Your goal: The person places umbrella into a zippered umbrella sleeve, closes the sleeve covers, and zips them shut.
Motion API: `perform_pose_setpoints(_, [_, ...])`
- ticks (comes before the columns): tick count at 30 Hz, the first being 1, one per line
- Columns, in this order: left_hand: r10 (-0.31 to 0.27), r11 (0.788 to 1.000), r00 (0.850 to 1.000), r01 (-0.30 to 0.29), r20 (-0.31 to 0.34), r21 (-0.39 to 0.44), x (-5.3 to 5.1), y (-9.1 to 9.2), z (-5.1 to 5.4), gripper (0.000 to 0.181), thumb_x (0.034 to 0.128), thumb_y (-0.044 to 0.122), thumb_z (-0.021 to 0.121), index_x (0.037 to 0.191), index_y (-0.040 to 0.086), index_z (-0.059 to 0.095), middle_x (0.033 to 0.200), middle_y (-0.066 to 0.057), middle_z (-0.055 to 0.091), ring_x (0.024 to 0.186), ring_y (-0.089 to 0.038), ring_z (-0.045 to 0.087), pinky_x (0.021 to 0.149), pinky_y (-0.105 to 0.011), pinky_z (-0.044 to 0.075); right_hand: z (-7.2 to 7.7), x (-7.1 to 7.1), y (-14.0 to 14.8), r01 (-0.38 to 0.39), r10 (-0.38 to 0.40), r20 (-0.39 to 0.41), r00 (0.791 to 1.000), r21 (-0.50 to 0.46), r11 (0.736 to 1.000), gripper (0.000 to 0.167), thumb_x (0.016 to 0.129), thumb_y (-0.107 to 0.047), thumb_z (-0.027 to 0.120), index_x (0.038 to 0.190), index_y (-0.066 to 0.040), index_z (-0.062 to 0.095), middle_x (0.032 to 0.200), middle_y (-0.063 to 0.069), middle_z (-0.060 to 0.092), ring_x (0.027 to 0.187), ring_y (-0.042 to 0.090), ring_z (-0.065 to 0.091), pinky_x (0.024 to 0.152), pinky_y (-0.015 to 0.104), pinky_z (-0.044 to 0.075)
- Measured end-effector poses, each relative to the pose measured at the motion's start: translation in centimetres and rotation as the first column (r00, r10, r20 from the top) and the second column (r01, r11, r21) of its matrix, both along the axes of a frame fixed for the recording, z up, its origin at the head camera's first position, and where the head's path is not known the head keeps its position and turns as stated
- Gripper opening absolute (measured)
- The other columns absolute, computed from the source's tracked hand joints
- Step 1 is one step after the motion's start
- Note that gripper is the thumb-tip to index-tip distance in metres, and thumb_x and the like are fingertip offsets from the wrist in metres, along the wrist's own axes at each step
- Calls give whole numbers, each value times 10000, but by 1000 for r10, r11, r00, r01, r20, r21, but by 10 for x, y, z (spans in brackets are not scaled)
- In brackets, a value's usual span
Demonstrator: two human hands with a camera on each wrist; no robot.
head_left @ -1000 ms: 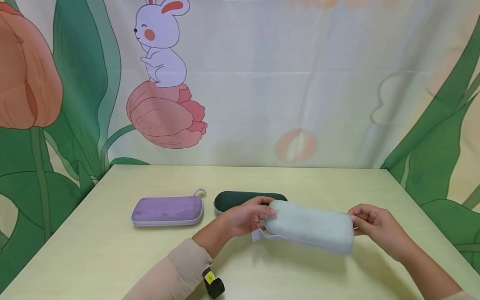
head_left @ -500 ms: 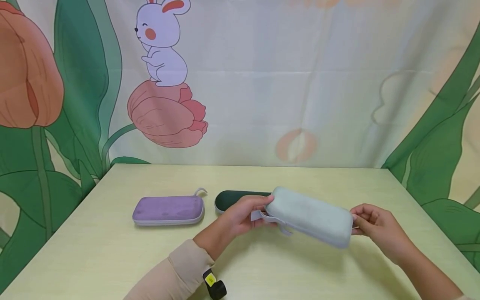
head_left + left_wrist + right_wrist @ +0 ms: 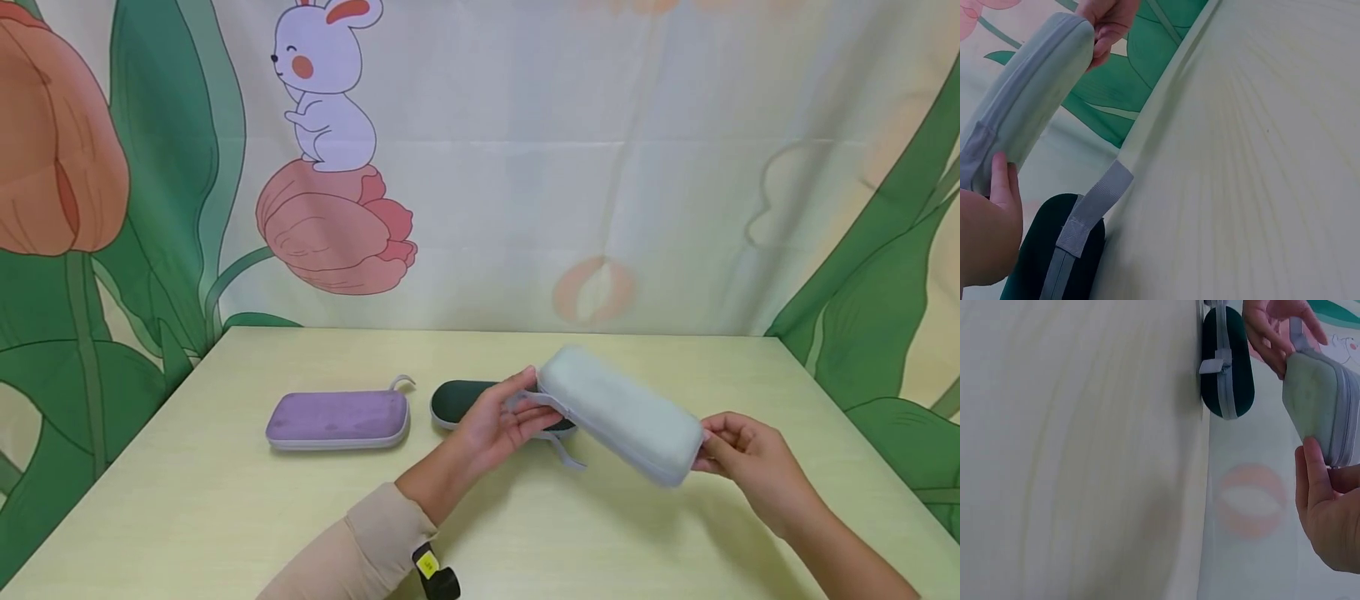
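A pale green zippered hard case (image 3: 622,417) is held above the table, tilted with its left end higher. My right hand (image 3: 746,458) pinches its lower right end between thumb and fingers. At the upper left end my left hand (image 3: 504,425) lies palm up, its fingers extended and touching the case beside its grey loop strap (image 3: 1297,334). Behind and below the left hand a dark green zippered case (image 3: 459,402) rests on the table, partly hidden. Its grey tab (image 3: 1094,209) sticks out. To the left lies a purple zippered case (image 3: 337,417) with a pale strap.
The pale yellow table (image 3: 187,525) reaches back to a hanging cloth (image 3: 487,208) printed with a rabbit and tulips. A black wrist camera (image 3: 438,579) is strapped at the left sleeve (image 3: 360,542).
The pale green case's left end has risen and swung away, so the case tilts more. My left hand has moved up with it, its grip loosening into extended fingers. The right hand stays nearly in place.
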State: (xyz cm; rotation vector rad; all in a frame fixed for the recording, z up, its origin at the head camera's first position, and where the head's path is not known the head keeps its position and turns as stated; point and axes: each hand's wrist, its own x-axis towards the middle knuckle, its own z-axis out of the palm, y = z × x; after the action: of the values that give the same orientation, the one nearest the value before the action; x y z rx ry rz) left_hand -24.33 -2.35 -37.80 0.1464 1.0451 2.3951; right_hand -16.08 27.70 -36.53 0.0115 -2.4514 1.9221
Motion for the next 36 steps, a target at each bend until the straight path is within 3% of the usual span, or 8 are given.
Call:
perform_pose_setpoints(6, [17, 997, 998, -13, -54, 76, 1, 6, -4, 342, 989, 141, 520, 1269, -49, 476, 1207, -170, 566, 1154, -280, 570, 1035, -354, 415, 4, 4, -8, 63, -63, 10, 998, -49, 997, 123, 1001, 30, 465, 1053, 121, 531, 880, 20, 669, 775, 130, 686, 760, 274, 565])
perform_pose_setpoints(13, [32, 998, 995, -27, -96, 53, 2, 14, -4, 196, 955, -50, 503, 1108, 48, 577, 957, -56, 666, 882, -166, 651, 886, -302, 513, 6, 10, -18, 109, -109, -11, 994, -21, 994, 147, 996, 24, 486, 1092, 132, 514, 893, 29, 655, 793, 116, 678, 771, 273, 562])
perform_pose_setpoints(18, [14, 998, 998, -11, -54, 69, 7, 17, -3, 184, 982, 57, 557, 1140, 151, 564, 1013, -52, 657, 949, -210, 652, 882, -473, 513, 6, 13, -26, 105, -105, -49, 993, -13, 994, 148, 992, 33, 489, 1089, 143, 512, 912, 62, 649, 812, 126, 679, 775, 285, 564])
perform_pose_setpoints(21, [-13, 993, 999, 19, -49, 119, 9, 19, -4, 202, 989, 137, 575, 1183, 184, 553, 1114, -69, 621, 1059, -260, 617, 928, -626, 438, 6, 15, -31, 98, -99, -71, 993, -12, 995, 141, 989, 32, 496, 1076, 140, 519, 915, 83, 649, 815, 141, 687, 777, 294, 564])
perform_pose_setpoints(24, [-7, 989, 998, 15, -56, 147, 10, 21, -4, 252, 995, 180, 566, 1242, 188, 517, 1166, -90, 579, 1107, -294, 586, 963, -674, 361, 5, 18, -36, 85, -85, -91, 992, -4, 996, 130, 982, 41, 506, 1063, 141, 526, 914, 108, 647, 813, 168, 695, 779, 307, 565])
perform_pose_setpoints(30, [33, 996, 999, -30, -32, 82, 11, 25, -7, 290, 1007, 132, 538, 1270, 38, 458, 1141, -75, 552, 1058, -240, 580, 961, -512, 461, 6, 22, -46, 84, -80, -119, 990, 33, 996, 128, 970, 26, 545, 1049, 126, 549, 920, 160, 654, 814, 211, 710, 770, 314, 568])
perform_pose_setpoints(33, [1, 998, 999, 2, -45, 55, 13, 25, -8, 399, 1000, 75, 523, 1378, 15, 408, 1170, -92, 556, 1034, -230, 597, 883, -396, 517, 6, 24, -50, 85, -73, -142, 987, 85, 993, 117, 962, 13, 568, 1034, 104, 569, 920, 169, 659, 808, 219, 709, 751, 303, 571])
perform_pose_setpoints(36, [-65, 996, 995, 69, -80, 50, 14, 24, -9, 552, 973, 27, 515, 1488, 76, 321, 1254, -107, 540, 1032, -242, 612, 832, -382, 528, 5, 25, -54, 88, -51, -214, 975, 165, 982, 75, 949, 12, 591, 997, 70, 592, 895, 149, 674, 772, 197, 708, 713, 273, 573])
